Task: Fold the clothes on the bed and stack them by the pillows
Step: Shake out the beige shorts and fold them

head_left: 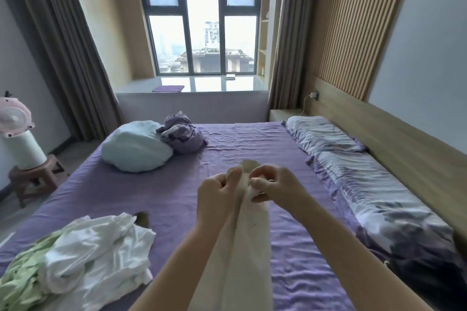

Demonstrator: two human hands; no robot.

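Holding a cream garment (242,247) up over the bed (177,192), I pinch its top edge with left hand (218,197) and right hand (275,188); white clothes (101,247) lie left.

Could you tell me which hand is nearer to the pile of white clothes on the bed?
Left. The left hand grips the cream garment just right of the white pile; the right hand pinches the same garment farther right, toward the pillows.
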